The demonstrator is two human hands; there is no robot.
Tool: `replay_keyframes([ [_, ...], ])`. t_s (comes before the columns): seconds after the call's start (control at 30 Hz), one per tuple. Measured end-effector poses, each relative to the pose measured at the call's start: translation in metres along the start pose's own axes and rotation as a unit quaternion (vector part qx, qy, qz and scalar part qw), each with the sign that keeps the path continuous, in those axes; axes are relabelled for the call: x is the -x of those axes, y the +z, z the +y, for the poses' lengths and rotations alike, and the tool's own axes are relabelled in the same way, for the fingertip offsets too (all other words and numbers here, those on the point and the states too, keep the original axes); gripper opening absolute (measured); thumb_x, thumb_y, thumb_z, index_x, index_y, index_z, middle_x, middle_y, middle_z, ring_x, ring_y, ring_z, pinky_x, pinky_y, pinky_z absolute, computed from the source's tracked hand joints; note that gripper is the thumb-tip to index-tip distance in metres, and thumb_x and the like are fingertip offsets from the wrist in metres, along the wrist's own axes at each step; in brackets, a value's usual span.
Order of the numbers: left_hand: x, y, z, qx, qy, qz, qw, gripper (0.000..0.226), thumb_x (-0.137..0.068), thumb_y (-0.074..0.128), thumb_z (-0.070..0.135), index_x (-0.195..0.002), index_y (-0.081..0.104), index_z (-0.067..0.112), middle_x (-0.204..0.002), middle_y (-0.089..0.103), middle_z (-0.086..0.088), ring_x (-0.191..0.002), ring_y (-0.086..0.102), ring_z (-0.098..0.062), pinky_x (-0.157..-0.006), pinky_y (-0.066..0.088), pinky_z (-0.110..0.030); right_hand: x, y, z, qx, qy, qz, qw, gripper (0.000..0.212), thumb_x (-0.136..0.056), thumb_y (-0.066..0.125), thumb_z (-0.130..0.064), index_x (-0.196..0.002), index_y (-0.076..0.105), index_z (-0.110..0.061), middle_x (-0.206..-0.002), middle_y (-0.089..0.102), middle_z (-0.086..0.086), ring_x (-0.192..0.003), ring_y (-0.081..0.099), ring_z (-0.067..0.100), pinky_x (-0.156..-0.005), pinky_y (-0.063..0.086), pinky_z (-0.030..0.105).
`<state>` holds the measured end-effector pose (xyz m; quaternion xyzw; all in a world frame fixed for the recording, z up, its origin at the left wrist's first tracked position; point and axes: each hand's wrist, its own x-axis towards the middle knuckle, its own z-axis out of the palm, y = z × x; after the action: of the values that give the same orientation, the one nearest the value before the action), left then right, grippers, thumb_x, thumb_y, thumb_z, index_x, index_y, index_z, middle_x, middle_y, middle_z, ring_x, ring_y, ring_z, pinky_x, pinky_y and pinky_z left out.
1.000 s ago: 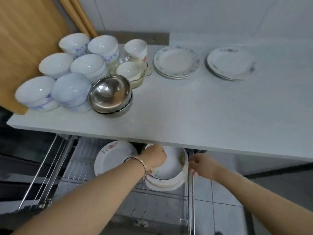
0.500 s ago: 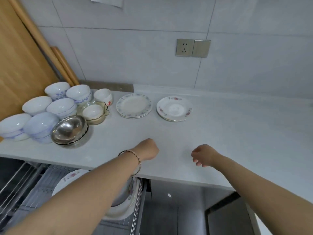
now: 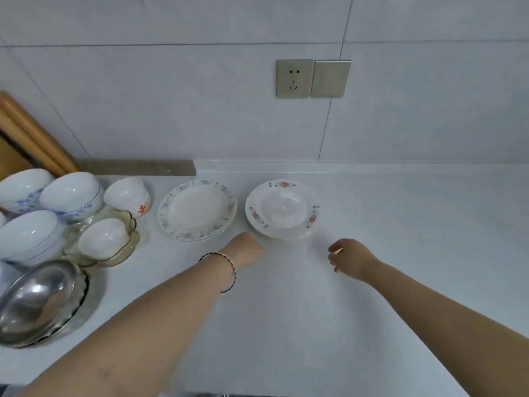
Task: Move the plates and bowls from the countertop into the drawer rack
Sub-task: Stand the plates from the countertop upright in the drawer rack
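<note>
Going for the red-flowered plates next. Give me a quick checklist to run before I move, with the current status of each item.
1. Is the left hand free: ok, nothing in it.
2. Is the right hand free: ok, fingers loosely curled, holding nothing.
3. Are the red-flowered plates within reach: ok, lying flat just beyond both hands, untouched.
4. Is there room around them: ok, apart from the blue-rimmed plates, with bare countertop to their right.
5. How many plates are in the stack: cannot tell, though more than one rim shows.
6. Is the drawer rack open with free space: cannot tell, out of view.
</note>
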<state>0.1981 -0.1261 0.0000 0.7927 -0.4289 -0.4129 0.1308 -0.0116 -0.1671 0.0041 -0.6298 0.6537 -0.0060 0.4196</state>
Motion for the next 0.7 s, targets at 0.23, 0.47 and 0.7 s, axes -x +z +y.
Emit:
replay_keyframes([
  [0.23, -0.127, -0.013, 0.003, 0.154, -0.091, 0.027, 0.983, 0.046, -0.085, 0.063, 0.017, -0.123, 0.049, -0.005, -0.119, 0.059, -0.016, -0.106, 0.059, -0.030, -0.084, 0.048, -0.035, -0.129, 0.009, -0.058, -0.004, 0.096, 0.056, 0.994, 0.048, -0.094, 0.046, -0.022, -0.135, 0.038, 0.001, -0.137, 0.043, 0.022, -0.124, 0.047, 0.036, -0.100, 0.040, 0.035],
  [0.47, -0.190, 0.002, -0.014, 0.234, -0.114, 0.013, 0.965, 0.040, -0.074, 0.068, 0.011, -0.111, 0.058, 0.001, -0.109, 0.067, -0.012, -0.096, 0.065, -0.027, -0.085, 0.057, -0.041, -0.195, 0.022, -0.060, -0.154, 0.191, 0.093, 0.965, 0.043, -0.086, 0.051, -0.004, -0.128, 0.044, 0.005, -0.076, 0.058, 0.013, -0.038, 0.051, 0.020, -0.043, 0.043, 0.024],
  [0.7, -0.178, -0.001, -0.014, 0.215, -0.106, 0.032, 0.970, 0.021, -0.086, 0.063, 0.010, -0.097, 0.046, 0.013, -0.097, 0.054, -0.005, -0.090, 0.054, -0.022, -0.081, 0.051, -0.033, -0.170, 0.029, -0.044, -0.225, 0.179, 0.147, 0.946, 0.042, -0.079, 0.062, -0.001, -0.120, 0.052, 0.003, -0.110, 0.061, 0.021, -0.094, 0.060, 0.035, -0.090, 0.052, 0.048],
])
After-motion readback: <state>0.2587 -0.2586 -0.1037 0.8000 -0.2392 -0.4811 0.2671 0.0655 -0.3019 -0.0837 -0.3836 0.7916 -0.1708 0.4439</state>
